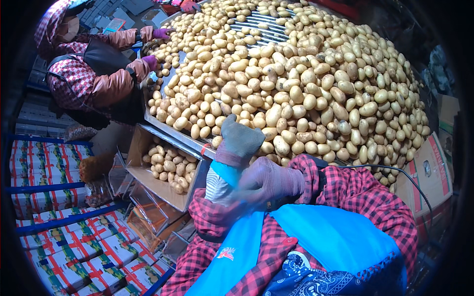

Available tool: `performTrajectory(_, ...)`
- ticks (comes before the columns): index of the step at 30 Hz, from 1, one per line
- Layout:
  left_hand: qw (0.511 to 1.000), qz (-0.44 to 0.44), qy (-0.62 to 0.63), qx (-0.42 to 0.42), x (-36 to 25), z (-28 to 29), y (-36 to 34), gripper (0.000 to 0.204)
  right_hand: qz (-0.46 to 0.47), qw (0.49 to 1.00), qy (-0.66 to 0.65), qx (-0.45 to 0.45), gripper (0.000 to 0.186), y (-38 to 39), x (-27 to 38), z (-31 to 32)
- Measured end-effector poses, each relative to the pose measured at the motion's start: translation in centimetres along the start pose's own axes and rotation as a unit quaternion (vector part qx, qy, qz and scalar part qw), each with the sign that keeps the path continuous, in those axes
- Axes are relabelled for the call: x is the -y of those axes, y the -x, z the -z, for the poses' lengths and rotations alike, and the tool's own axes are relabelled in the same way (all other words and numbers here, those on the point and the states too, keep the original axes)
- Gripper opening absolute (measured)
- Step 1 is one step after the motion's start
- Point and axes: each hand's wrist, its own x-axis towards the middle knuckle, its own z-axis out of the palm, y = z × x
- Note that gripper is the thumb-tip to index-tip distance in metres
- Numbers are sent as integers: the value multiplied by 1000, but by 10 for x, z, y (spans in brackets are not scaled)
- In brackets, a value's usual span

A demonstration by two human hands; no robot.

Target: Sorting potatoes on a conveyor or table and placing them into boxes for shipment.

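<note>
left hand [240, 141] is up in a grey glove at the near edge of a huge heap of potatoes [309, 102]. fingers look bent, but can't tell if they're pinching anything. right hand [274, 181], in a purplish-grey glove, reaches across to the left wrist, right by the striped cuff [214, 186]. that side is blurry, so can't tell if it's gripping the cuff or just against it. cuff sits around the left forearm, between the glove and checked sleeve [207, 215]. metal slats [271, 27] peek through the heap, more potatoes sit in an open cardboard box [157, 189], and a co-worker [114, 90] in purple gloves is across on the left.
</note>
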Motion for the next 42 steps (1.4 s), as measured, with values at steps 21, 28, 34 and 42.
performTrajectory(21, 949, -99, -53, 293, 44, 25, 52, 109, 57, 982, 168, -61, 32, -8, -63, -5)
performTrajectory(28, 986, -139, 12, 93, 51, -42, 50, 28, 81, 972, 214, -47, 38, -13, -82, -15)
performTrajectory(34, 981, 143, -15, 133, 31, -39, 1, 55, 42, 988, 147, -1, 40, -5, -31, -7)
performTrajectory(42, 977, 204, 55, -15, 39, -15, -41, 22, 192, 959, 199, -57, 32, -20, -48, -7)
